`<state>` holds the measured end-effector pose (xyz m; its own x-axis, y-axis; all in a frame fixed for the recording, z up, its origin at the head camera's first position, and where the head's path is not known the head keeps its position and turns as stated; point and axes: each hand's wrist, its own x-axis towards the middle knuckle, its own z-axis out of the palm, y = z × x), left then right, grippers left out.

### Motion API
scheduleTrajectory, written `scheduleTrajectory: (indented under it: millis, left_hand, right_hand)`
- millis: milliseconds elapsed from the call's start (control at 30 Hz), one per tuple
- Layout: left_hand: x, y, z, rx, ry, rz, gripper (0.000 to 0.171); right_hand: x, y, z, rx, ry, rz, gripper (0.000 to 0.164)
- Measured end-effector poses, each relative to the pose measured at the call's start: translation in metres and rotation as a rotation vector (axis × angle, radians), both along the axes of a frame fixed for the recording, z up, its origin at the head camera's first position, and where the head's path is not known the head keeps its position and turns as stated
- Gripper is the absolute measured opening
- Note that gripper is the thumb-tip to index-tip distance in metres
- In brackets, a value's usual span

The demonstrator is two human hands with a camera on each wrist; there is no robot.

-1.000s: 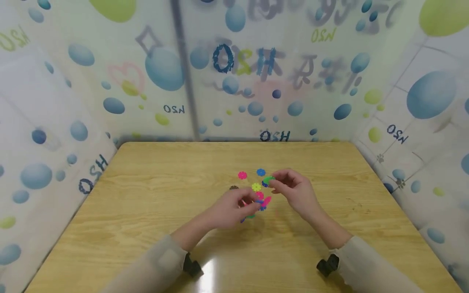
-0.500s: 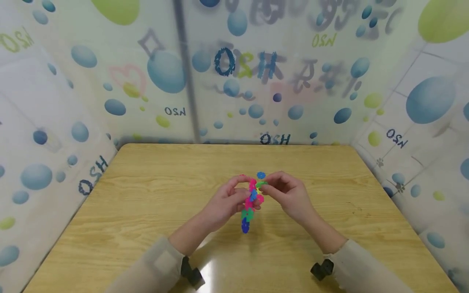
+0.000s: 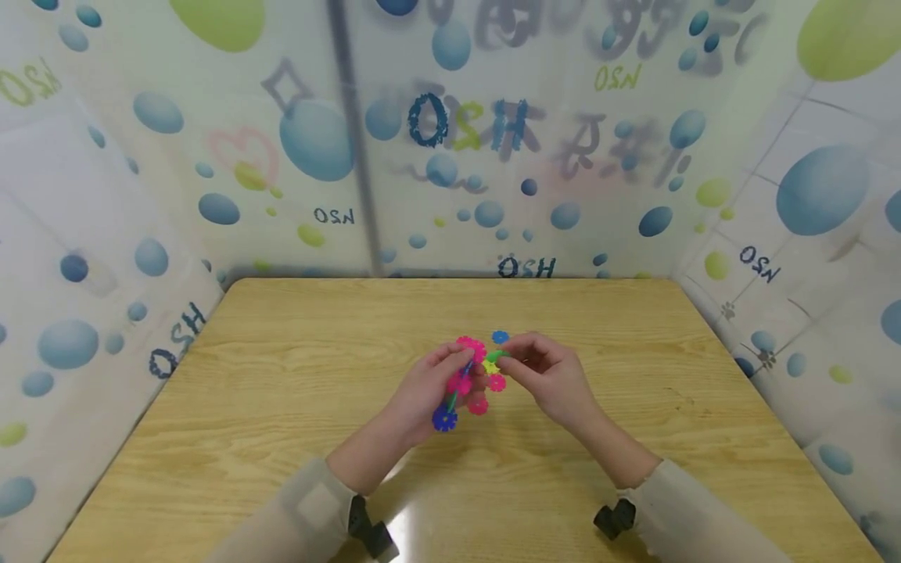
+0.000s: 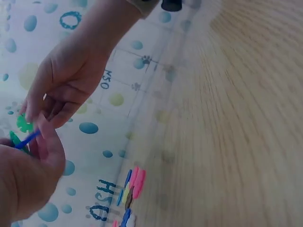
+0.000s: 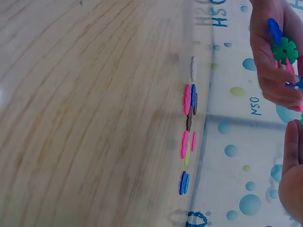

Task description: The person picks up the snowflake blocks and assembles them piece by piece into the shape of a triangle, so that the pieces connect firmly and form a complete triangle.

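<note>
My left hand (image 3: 425, 391) holds a chain of joined snowflake discs, mostly pink. A dark blue disc (image 3: 445, 419) hangs at its lower end and pink discs (image 3: 470, 349) stand at the upper end. The right wrist view shows a green disc (image 5: 285, 50) in that chain, beside the dark blue one. My right hand (image 3: 549, 375) pinches a loose green disc (image 3: 495, 356) between thumb and fingers, close to the pink end. Whether the two touch cannot be made out. In the left wrist view this green disc (image 4: 23, 124) shows at the right fingertips.
Loose discs lie on the wooden table (image 3: 296, 352) beyond and under the hands, among them a blue one (image 3: 500, 337), a yellow one (image 3: 490, 367) and a pink one (image 3: 497, 382). Brown discs (image 5: 189, 121) and a white disc (image 5: 193, 68) appear in the right wrist view. Patterned curtains surround the table.
My left hand has lifted and turned the chain, its dark blue end swinging left. My right hand has moved left with the green disc, closer to the chain.
</note>
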<state>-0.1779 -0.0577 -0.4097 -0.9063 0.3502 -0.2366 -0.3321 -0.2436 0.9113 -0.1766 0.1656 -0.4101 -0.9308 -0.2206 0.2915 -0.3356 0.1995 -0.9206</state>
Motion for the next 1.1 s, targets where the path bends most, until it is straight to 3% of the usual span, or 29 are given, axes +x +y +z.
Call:
scheduleTrajectory:
  millis: [167, 433, 633, 800, 1100]
  left_hand:
    - [0.001, 0.002, 0.0, 0.027, -0.019, 0.087, 0.012]
    - [0.007, 0.003, 0.003, -0.053, 0.107, 0.121, 0.015]
    - [0.005, -0.001, 0.007, -0.069, 0.123, 0.093, 0.011]
    - [0.002, -0.007, 0.01, -0.064, 0.121, 0.033, 0.012]
    - [-0.003, -0.014, 0.015, -0.121, 0.124, -0.003, 0.029]
  right_hand:
    - [0.001, 0.0, 0.0, 0.011, 0.029, -0.009, 0.014]
    - [0.003, -0.004, -0.001, 0.0, 0.08, -0.003, 0.012]
    - [0.005, -0.005, 0.002, 0.008, 0.078, -0.012, 0.013]
    - [0.006, -0.004, 0.003, 0.017, 0.066, -0.033, 0.013]
    - [0.007, -0.004, 0.003, 0.041, 0.059, -0.024, 0.013]
